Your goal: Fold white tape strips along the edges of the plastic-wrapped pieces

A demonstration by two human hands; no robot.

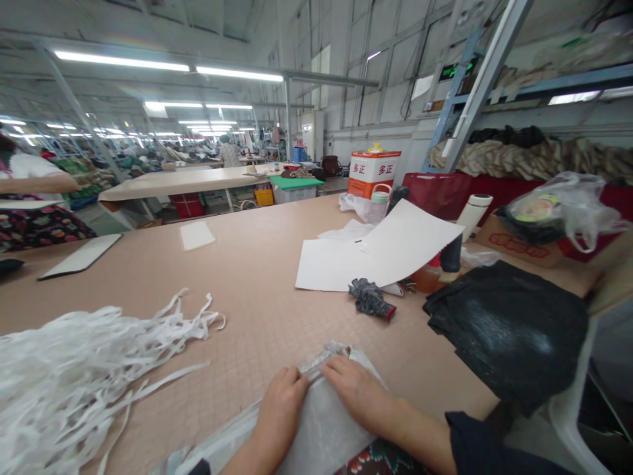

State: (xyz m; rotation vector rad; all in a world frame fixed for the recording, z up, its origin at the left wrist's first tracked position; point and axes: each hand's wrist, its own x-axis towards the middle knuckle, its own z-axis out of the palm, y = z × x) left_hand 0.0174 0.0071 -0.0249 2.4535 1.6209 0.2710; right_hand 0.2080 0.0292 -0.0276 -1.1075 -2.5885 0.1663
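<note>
Glove with dark grey knit and red cuff lies on the broad tan tabletop; landmark for what follows. Translucent white plastic sheet, crumpled along its far edge, lies on the near side of the glove. Left hand and right hand, side by side, both curled narrow, gripping that edge; thumbs hidden. Left of the glove: loose heap of narrow white fabric strips. Right: stack of shiny black flat sheets. Just beyond: large white card, curled at right. Farther: orange-and-white square tin.
</note>
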